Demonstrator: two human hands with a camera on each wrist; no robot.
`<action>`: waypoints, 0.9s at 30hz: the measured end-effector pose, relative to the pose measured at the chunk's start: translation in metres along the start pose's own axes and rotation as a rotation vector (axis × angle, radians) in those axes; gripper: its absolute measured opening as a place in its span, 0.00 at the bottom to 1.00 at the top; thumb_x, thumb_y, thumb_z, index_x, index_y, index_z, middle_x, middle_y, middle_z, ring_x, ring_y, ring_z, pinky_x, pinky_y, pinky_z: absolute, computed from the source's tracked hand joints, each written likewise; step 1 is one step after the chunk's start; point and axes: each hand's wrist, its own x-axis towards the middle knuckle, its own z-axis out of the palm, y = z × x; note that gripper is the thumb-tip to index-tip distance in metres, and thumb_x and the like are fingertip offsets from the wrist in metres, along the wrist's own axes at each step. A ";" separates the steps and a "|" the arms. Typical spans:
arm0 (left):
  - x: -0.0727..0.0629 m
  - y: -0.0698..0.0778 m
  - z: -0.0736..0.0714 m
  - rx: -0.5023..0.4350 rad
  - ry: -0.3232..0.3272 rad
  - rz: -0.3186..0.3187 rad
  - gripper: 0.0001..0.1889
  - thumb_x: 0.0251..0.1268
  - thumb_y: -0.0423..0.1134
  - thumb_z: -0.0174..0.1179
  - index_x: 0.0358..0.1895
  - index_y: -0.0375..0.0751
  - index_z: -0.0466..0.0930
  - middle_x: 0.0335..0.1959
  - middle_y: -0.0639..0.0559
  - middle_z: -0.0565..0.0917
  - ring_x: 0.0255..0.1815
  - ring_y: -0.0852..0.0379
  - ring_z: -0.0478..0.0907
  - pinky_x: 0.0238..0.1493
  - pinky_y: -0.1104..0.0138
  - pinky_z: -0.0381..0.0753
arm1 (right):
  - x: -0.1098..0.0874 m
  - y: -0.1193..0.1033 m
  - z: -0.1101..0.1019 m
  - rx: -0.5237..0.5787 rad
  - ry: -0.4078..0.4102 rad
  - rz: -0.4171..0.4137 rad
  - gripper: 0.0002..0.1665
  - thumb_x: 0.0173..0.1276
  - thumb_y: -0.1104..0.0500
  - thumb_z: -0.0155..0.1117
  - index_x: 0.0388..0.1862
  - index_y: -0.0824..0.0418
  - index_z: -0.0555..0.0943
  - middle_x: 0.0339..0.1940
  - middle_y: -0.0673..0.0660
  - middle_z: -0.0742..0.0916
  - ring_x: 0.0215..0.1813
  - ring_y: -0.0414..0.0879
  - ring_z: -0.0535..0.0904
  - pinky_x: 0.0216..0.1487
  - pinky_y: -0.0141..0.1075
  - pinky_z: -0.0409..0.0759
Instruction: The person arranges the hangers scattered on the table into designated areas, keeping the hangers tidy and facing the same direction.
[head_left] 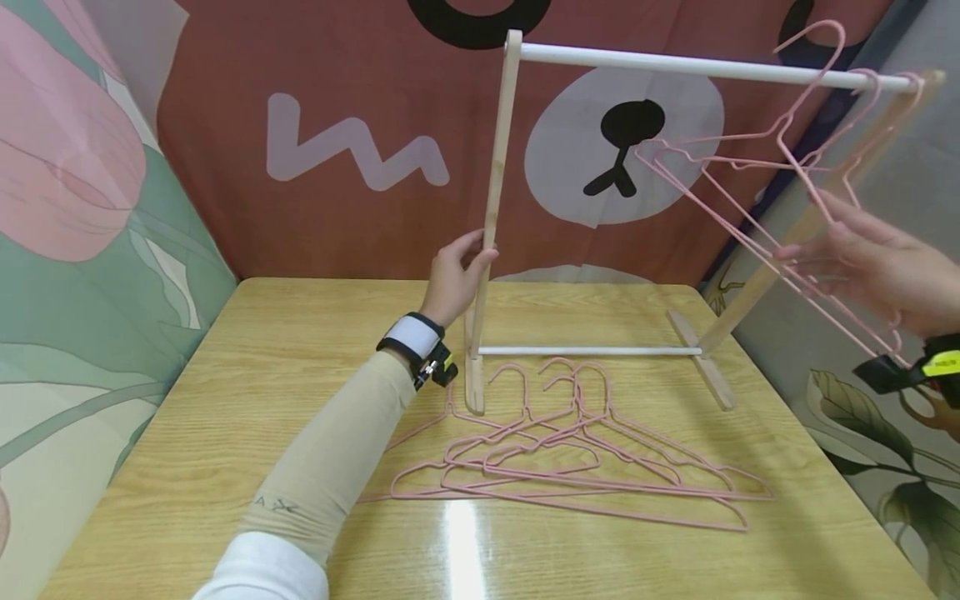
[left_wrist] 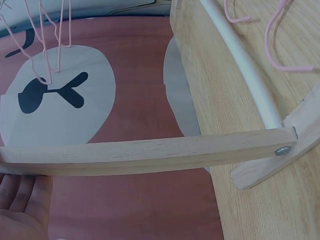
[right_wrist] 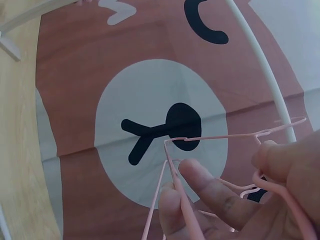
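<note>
My left hand (head_left: 453,279) grips the near-left upright (head_left: 501,150) of a small wooden garment rack, thumb on one side and fingers behind. In the left wrist view, part of that hand's fingers (left_wrist: 27,200) shows along the upright. At the rack's right end my right hand (head_left: 888,267) holds a pink wire clothes hanger (right_wrist: 187,215) by its frame. The hanger's hook (head_left: 842,42) rises above the white top rail (head_left: 660,63) and overlaps it in the head view. Other pink hangers (head_left: 876,87) hang close behind it on the rail.
Several pink hangers (head_left: 600,479) lie overlapping on the wooden table (head_left: 225,400) in front of the rack. A white lower bar (head_left: 592,351) joins the rack's feet (head_left: 712,375). A printed cloth (head_left: 360,225) hangs behind, with patterned walls on either side.
</note>
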 end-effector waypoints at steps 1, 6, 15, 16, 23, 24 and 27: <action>0.000 0.000 0.000 0.001 0.000 0.000 0.19 0.76 0.38 0.59 0.64 0.35 0.80 0.48 0.41 0.87 0.47 0.48 0.84 0.47 0.57 0.84 | 0.000 0.000 0.001 -0.034 0.011 0.005 0.34 0.87 0.61 0.29 0.86 0.40 0.44 0.54 0.47 0.89 0.53 0.36 0.85 0.47 0.25 0.82; 0.000 0.000 0.000 0.001 0.000 0.003 0.19 0.76 0.38 0.59 0.64 0.35 0.80 0.48 0.41 0.87 0.47 0.49 0.84 0.47 0.57 0.84 | -0.003 0.002 0.003 -0.286 0.083 0.074 0.34 0.87 0.56 0.31 0.85 0.38 0.41 0.52 0.39 0.88 0.51 0.31 0.84 0.44 0.24 0.82; 0.000 -0.002 0.001 0.002 0.000 -0.002 0.19 0.76 0.39 0.59 0.64 0.35 0.80 0.48 0.41 0.87 0.47 0.49 0.84 0.48 0.58 0.84 | -0.007 0.008 0.006 -0.284 0.093 0.062 0.35 0.87 0.59 0.30 0.85 0.41 0.38 0.52 0.40 0.88 0.51 0.31 0.83 0.44 0.23 0.81; 0.000 -0.002 0.001 0.003 -0.001 -0.002 0.19 0.76 0.39 0.59 0.64 0.35 0.79 0.48 0.41 0.87 0.47 0.49 0.84 0.48 0.58 0.84 | -0.007 0.009 0.007 -0.265 0.092 0.055 0.35 0.87 0.60 0.30 0.86 0.42 0.38 0.52 0.41 0.88 0.52 0.31 0.83 0.45 0.23 0.81; 0.000 -0.001 0.001 0.001 -0.001 -0.004 0.19 0.76 0.39 0.59 0.64 0.35 0.80 0.49 0.41 0.87 0.48 0.49 0.84 0.48 0.57 0.84 | -0.007 0.013 0.011 -0.315 0.118 0.078 0.35 0.87 0.57 0.30 0.85 0.45 0.34 0.51 0.37 0.87 0.51 0.29 0.83 0.45 0.21 0.80; 0.000 -0.001 0.001 0.001 -0.001 -0.003 0.19 0.76 0.39 0.59 0.64 0.35 0.80 0.49 0.41 0.87 0.48 0.49 0.84 0.48 0.57 0.84 | -0.007 0.014 0.011 -0.342 0.124 0.088 0.35 0.87 0.56 0.30 0.85 0.45 0.34 0.51 0.36 0.87 0.51 0.28 0.82 0.45 0.21 0.80; 0.001 -0.002 0.001 0.004 0.002 0.001 0.19 0.76 0.39 0.59 0.64 0.35 0.80 0.48 0.41 0.87 0.48 0.49 0.84 0.48 0.58 0.84 | -0.007 0.017 0.012 -0.297 0.124 0.102 0.35 0.87 0.55 0.31 0.85 0.45 0.35 0.51 0.37 0.87 0.52 0.28 0.82 0.45 0.22 0.80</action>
